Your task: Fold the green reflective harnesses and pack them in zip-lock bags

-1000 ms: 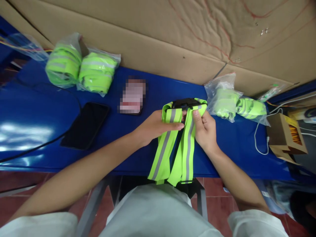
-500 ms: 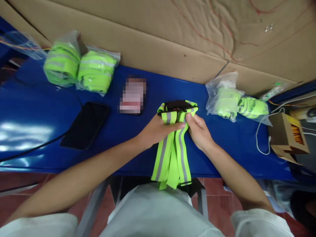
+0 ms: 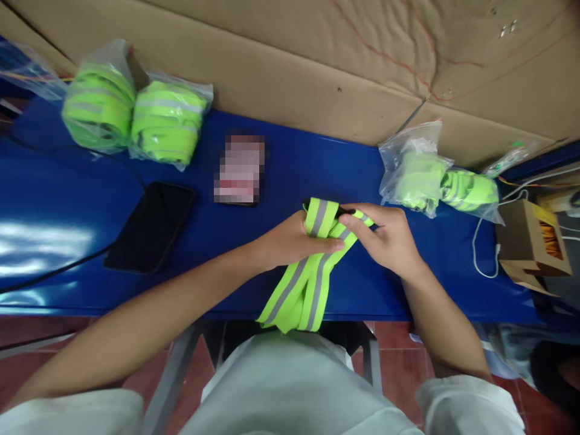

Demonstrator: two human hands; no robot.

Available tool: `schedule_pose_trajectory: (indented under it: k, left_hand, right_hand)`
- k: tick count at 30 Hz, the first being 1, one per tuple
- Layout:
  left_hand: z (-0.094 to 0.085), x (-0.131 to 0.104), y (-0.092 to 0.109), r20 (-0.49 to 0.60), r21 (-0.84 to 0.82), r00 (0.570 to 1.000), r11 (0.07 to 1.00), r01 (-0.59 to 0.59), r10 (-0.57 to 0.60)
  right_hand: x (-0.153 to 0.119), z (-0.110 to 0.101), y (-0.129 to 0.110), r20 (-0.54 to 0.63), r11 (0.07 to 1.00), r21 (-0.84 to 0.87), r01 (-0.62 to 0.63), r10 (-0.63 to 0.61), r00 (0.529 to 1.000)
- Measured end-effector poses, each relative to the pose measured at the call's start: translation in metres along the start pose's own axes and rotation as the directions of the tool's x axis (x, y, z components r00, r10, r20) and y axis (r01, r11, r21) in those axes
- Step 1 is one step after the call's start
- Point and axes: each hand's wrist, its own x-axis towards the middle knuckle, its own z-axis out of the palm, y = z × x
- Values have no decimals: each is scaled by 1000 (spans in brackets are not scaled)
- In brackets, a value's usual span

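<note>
A bundle of neon yellow-green straps (image 3: 321, 283) with grey stripes hangs between my hands, its lower ends reaching the table's front edge. My left hand (image 3: 290, 241) grips the bundle near its top, thumb across the front and the other fingers hidden behind. On the right, my right hand (image 3: 383, 234) pinches the top corner of the straps between thumb and fingers. A bit of black material shows at the top, between the two hands.
On the blue table (image 3: 353, 302) are a black phone (image 3: 150, 226), a blurred-out device (image 3: 240, 169), bagged green straps at left (image 3: 167, 121) and right (image 3: 421, 181), a white cable and an open cardboard box (image 3: 530, 238). Cardboard (image 3: 290, 78) lines the back.
My right hand has moved right and turned, pulling the top of the straps over. The black part is now mostly covered, and the hanging ends have swung to the left.
</note>
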Motion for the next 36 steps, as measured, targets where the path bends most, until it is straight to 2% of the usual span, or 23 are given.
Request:
schedule_pose_trajectory:
  k: [3,6,8,11,13,15,17,20,21,23,25,26,28,30,31,33,36]
  left_hand:
    - [0,-1,2,63,-70,988,987,146,-142]
    - [0,-1,2,161,-55,965,974,219,-208]
    - [2,-2,0,223,-29,958,981,192,-181]
    - [4,-3,-2,261,15,962,997,81,-82]
    - [3,-5,-1,290,52,956,998,33,-47]
    - [-1,-7,4,328,107,944,994,9,-44]
    - [-5,-9,10,355,159,934,987,-18,-41]
    - [-11,-10,14,395,204,918,977,-53,-33]
    - [-13,-9,14,399,216,916,975,-61,-31]
    - [-15,-6,11,381,243,924,967,-73,-26]
    - [-16,-2,7,336,251,942,965,-81,-8]
    - [-16,0,5,321,255,947,962,-98,12]
    - [-15,2,3,310,273,947,946,-176,87]
    - [-13,3,2,325,300,934,920,-252,149]
    - [-12,2,2,335,307,931,917,-256,148]
    - [-10,2,1,339,285,936,938,-199,96]
    - [-7,1,0,287,170,958,985,-31,-19]
  right_hand:
    - [-1,4,-3,-70,989,88,-115,122,990]
    - [0,3,-5,-48,936,266,-230,251,967]
    - [2,1,-6,61,826,442,-351,362,930]
    - [6,-2,-4,262,597,612,-519,465,845]
    - [8,-3,-2,286,535,647,-543,490,823]
    - [9,-6,0,257,551,647,-527,493,831]
    - [8,-9,2,275,590,611,-527,466,841]
    - [7,-10,6,353,713,478,-513,379,855]
    - [6,-10,7,342,783,411,-467,342,875]
    - [4,-7,6,202,925,241,-292,247,948]
    - [0,-3,2,62,994,46,-102,99,993]
    - [-3,-1,-2,55,999,-33,-24,26,998]
    - [-9,4,-8,144,988,-129,80,-61,988]
    - [-13,9,-13,224,982,-156,109,-72,972]
    - [-14,12,-13,224,982,-160,98,-60,973]
    - [-15,16,-12,206,987,-147,59,-28,978]
    - [-13,21,-7,200,991,-130,28,-1,980]
